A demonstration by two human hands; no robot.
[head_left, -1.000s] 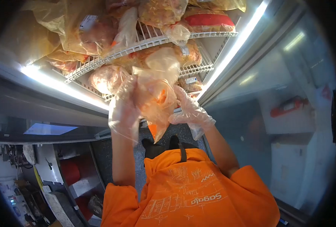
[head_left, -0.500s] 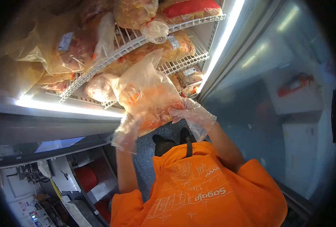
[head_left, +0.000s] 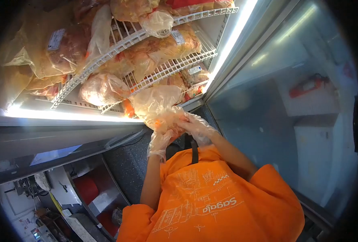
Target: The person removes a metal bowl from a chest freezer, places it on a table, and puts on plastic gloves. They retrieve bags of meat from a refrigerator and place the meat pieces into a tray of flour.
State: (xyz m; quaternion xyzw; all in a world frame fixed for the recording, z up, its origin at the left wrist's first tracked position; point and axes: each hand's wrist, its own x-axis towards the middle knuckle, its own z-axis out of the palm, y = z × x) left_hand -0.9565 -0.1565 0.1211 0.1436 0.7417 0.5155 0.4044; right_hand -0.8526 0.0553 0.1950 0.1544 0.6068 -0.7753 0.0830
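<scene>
Both my hands wear clear plastic gloves and hold one translucent plastic bag (head_left: 157,103) with reddish-orange contents, close to my body below the lit shelves. My left hand (head_left: 161,142) grips the bag's lower left side, its fingers partly hidden by the plastic. From the right, my right hand (head_left: 197,126) has its fingers wrapped on the bag's side. The bag's top leans toward the lower wire shelf (head_left: 173,68), beside a round wrapped piece of meat (head_left: 103,89).
An upper wire shelf (head_left: 126,43) bears several bags of meat, one with a white label (head_left: 56,39). A glass door (head_left: 263,133) stands open at the right. Metal shelving with a red round object (head_left: 86,189) is at the lower left.
The bag has moved down and nearer to my body, and looks more gathered than when it was spread out. My left hand has shifted right, closer to my right hand. The view has shifted too.
</scene>
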